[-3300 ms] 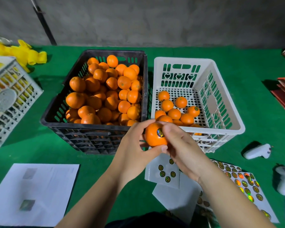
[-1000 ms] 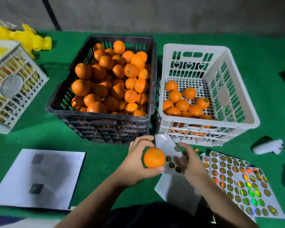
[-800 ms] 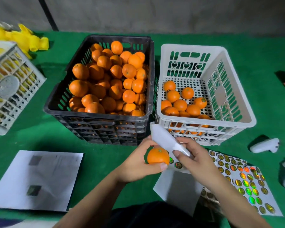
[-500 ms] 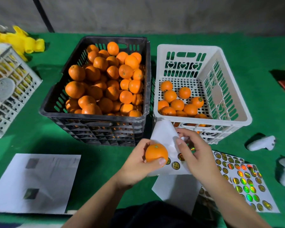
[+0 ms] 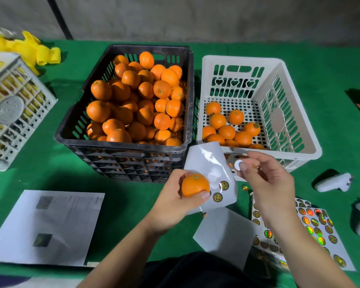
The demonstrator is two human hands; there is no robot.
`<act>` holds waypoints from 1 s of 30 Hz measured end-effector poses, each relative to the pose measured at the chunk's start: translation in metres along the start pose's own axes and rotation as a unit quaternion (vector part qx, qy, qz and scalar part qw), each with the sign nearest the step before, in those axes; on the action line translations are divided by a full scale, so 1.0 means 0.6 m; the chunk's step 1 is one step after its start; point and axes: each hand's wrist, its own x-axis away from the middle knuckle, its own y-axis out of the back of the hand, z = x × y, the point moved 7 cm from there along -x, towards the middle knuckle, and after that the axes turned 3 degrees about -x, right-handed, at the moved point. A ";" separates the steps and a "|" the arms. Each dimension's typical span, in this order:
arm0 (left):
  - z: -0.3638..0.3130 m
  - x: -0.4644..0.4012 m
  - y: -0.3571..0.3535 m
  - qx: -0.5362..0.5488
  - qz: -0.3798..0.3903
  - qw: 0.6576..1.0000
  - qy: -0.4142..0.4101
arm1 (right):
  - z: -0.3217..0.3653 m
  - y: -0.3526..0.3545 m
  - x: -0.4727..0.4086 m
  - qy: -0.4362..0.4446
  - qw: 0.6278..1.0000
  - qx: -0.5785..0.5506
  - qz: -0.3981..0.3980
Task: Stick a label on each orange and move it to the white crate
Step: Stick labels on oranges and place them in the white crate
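Observation:
My left hand (image 5: 176, 201) grips an orange (image 5: 194, 185) and a small white label sheet (image 5: 211, 169) behind it; a few round labels remain on the sheet's lower right. My right hand (image 5: 268, 179) pinches one round label (image 5: 238, 165), its white back facing me, just right of the sheet. The black crate (image 5: 125, 148) is heaped with oranges (image 5: 141, 102). The white crate (image 5: 295, 129) on its right holds several oranges (image 5: 227, 132), one showing a label.
A large sheet of shiny round labels (image 5: 312, 229) lies at the lower right, with blank white backing paper (image 5: 224, 235) beside it. White printed paper (image 5: 44, 227) lies at the lower left. A white basket (image 5: 10, 109) stands at left, and a white device (image 5: 333, 181) at right.
An earlier labelled orange has left my hands. My left hand now holds another orange with the small sheet, and my right hand has peeled a label off and drawn it right.

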 end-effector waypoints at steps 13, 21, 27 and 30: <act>-0.060 0.016 -0.024 -0.254 -0.015 0.965 -0.064 | 0.073 -0.093 0.069 0.319 0.873 0.329 0.168; -0.072 0.018 -0.028 -0.305 -0.012 0.950 -0.070 | 0.051 -0.100 0.080 0.326 0.850 0.326 0.256; -0.086 0.019 -0.020 -0.282 0.000 0.958 -0.056 | 0.032 -0.093 0.083 0.225 0.860 0.328 0.318; -0.089 0.019 -0.018 -0.256 0.022 0.965 -0.047 | 0.030 -0.091 0.086 0.240 0.837 0.359 0.337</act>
